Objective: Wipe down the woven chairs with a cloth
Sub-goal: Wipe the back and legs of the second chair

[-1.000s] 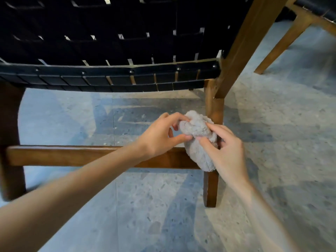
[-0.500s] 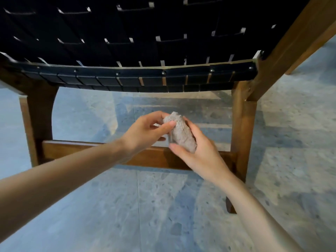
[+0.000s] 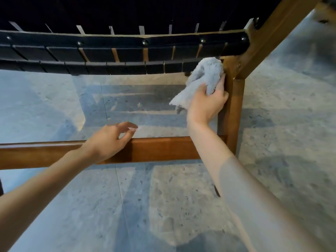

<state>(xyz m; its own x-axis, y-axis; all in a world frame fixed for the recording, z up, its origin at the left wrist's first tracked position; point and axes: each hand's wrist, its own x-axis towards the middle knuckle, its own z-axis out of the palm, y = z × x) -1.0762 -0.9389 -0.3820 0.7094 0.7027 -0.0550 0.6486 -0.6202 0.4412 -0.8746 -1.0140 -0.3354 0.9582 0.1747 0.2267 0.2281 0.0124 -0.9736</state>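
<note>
A woven chair with black straps (image 3: 127,53) and a brown wooden frame fills the top of the head view. My right hand (image 3: 206,101) grips a fluffy grey cloth (image 3: 203,77) and presses it against the top of the chair's wooden leg (image 3: 233,110), just under the seat's right corner. My left hand (image 3: 111,138) is open with fingers spread, hovering over the low wooden crossbar (image 3: 163,148) and holding nothing.
The floor (image 3: 145,206) is grey speckled stone with tile seams and shadows. A slanted wooden frame beam (image 3: 272,31) rises to the upper right. Part of another chair's wood (image 3: 325,11) shows at the top right corner.
My left hand let go of the cloth and dropped toward the crossbar. My right hand carried the cloth up and right to the top of the leg. The view moved closer.
</note>
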